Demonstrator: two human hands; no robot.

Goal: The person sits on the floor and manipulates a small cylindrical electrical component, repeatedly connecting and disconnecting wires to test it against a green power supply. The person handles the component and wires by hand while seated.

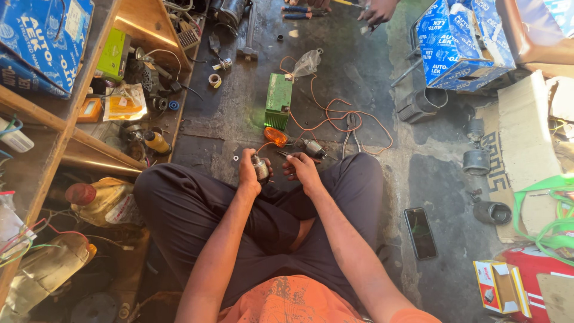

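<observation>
Down on the concrete floor (359, 72), a person sits cross-legged, both hands raised just above the knees. The left hand (249, 170) is clenched around a small cylindrical metal part (260, 168), held upright with its silvery end showing beside the thumb. The right hand (303, 168) sits just beside it, fingers pinched on a thin dark tool (286, 155) whose tip points toward the part; the two hands are near each other but not touching.

Just beyond the hands lie an orange lens (275, 136), a second small motor part (313, 148) and a pair of pliers (351, 134), all inside a loose tangle of orange wire (341, 113). A green box (278, 98) stands further out. A tiny washer (235, 158) lies just left of the left hand.

Open floor is narrow: wooden shelves (78, 128) crowd the left edge, cartons and cardboard (520, 137) the right. A dark phone (420, 232) lies beside the right knee. At the far edge, another person's hand (376, 11) works over tools.
</observation>
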